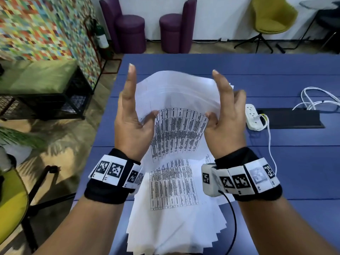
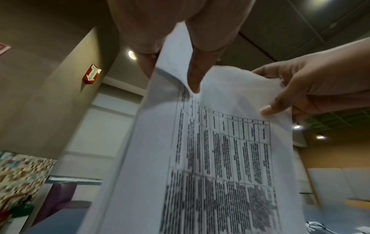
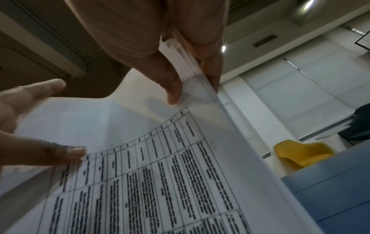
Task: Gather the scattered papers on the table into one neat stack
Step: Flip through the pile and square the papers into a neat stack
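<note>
I hold a bundle of white printed sheets [image 1: 179,129] upright over the blue table [image 1: 294,162]. My left hand [image 1: 134,111] pinches its left edge, thumb on the printed front and fingers behind. On the other edge, my right hand [image 1: 220,115] pinches the same way. The left wrist view shows the left hand [image 2: 180,52] on the sheets [image 2: 210,150], with the right hand [image 2: 312,88] opposite. Several sheet edges show between thumb and fingers of the right hand [image 3: 170,63]. Below my wrists lies a fanned pile of papers [image 1: 174,223], its edges uneven.
A white power strip [image 1: 253,116] with a plugged-in white cable [image 1: 316,100] lies right of my right hand, beside a black cable slot [image 1: 290,118]. A yellow-green chair [image 1: 11,199] stands off the table's left side. Purple stools [image 1: 128,32] stand beyond the far edge.
</note>
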The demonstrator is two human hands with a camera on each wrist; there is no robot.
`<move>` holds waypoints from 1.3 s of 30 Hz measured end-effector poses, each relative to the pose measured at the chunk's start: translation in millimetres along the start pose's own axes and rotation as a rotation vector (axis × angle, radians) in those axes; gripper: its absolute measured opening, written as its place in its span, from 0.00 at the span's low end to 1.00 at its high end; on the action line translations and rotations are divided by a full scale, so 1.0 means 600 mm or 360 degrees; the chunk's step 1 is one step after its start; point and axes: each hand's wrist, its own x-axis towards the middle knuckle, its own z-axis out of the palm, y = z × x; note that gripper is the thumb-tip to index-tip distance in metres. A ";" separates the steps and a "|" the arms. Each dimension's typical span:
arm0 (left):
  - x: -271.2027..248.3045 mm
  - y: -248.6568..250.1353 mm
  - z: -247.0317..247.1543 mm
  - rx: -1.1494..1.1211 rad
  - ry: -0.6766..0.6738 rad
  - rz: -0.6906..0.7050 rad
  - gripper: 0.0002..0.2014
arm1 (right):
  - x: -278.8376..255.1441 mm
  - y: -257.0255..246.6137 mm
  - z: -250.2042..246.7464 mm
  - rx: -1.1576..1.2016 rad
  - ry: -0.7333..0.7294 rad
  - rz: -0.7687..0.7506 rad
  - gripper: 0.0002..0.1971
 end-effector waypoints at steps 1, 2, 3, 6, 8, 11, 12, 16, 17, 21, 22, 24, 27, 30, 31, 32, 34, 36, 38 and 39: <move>-0.001 -0.003 -0.002 0.0052 -0.0038 0.0002 0.45 | -0.001 0.004 0.002 -0.0010 -0.0016 -0.0004 0.46; -0.001 -0.006 -0.005 0.0087 -0.0068 -0.0005 0.43 | -0.001 0.006 0.004 -0.0003 -0.0039 -0.0019 0.46; -0.001 -0.008 -0.006 0.0106 -0.0081 -0.0012 0.42 | 0.000 0.006 0.005 0.0007 -0.0057 -0.0038 0.47; 0.003 -0.008 -0.008 0.0110 -0.0029 -0.0038 0.43 | 0.002 0.009 0.007 -0.0030 -0.0034 -0.0103 0.43; 0.007 -0.005 -0.010 0.0122 0.0002 -0.0024 0.44 | 0.002 0.017 0.008 -0.0042 0.0023 -0.0133 0.39; 0.009 -0.004 -0.014 0.0124 0.0018 -0.0044 0.35 | -0.001 0.021 0.008 0.0005 0.0087 -0.0160 0.37; 0.010 -0.005 -0.015 0.0122 0.0028 -0.0052 0.31 | -0.001 0.020 0.007 0.0012 0.0108 -0.0186 0.36; 0.006 -0.003 -0.018 0.0102 0.0073 -0.0066 0.24 | -0.004 0.020 0.007 0.0024 0.0180 -0.0237 0.33; 0.004 -0.004 -0.018 0.0084 0.0078 -0.0065 0.23 | -0.004 0.018 0.007 0.0025 0.0173 -0.0241 0.35; -0.001 -0.010 -0.018 0.0116 0.0032 0.0029 0.26 | 0.004 0.009 0.006 0.0001 0.0165 -0.0289 0.39; 0.000 -0.013 -0.019 0.0099 0.0018 0.0049 0.28 | 0.004 0.007 0.007 0.0007 0.0180 -0.0291 0.39; 0.001 -0.019 -0.018 0.0054 0.0008 0.0069 0.31 | 0.000 0.008 0.007 0.0018 0.0229 -0.0294 0.37; -0.001 -0.022 -0.016 0.0013 -0.0017 0.0050 0.33 | -0.006 0.018 0.002 0.0013 0.0254 -0.0305 0.32; -0.007 -0.021 -0.012 -0.0072 -0.0038 0.0010 0.42 | -0.013 0.024 -0.005 -0.0003 0.0217 -0.0291 0.30; -0.007 -0.019 -0.010 -0.0119 -0.0027 -0.0007 0.46 | -0.014 0.025 -0.007 0.0000 0.0176 -0.0273 0.31; -0.007 -0.015 -0.008 -0.0169 -0.0005 -0.0030 0.50 | -0.014 0.025 -0.008 0.0012 0.0133 -0.0259 0.32; -0.009 -0.015 -0.003 -0.0259 0.0046 -0.0060 0.56 | -0.012 0.027 -0.009 0.0075 0.0090 -0.0230 0.34; -0.017 -0.031 0.003 -0.0344 0.0080 -0.0188 0.58 | -0.012 0.027 -0.009 0.0105 0.0128 -0.0193 0.36; -0.036 -0.054 0.007 -0.0570 0.0024 -0.0500 0.54 | -0.015 0.029 -0.009 0.0048 0.0133 -0.0151 0.36; -0.049 -0.065 0.007 -0.0658 -0.0033 -0.0679 0.50 | -0.017 0.032 -0.009 0.0008 0.0102 -0.0112 0.36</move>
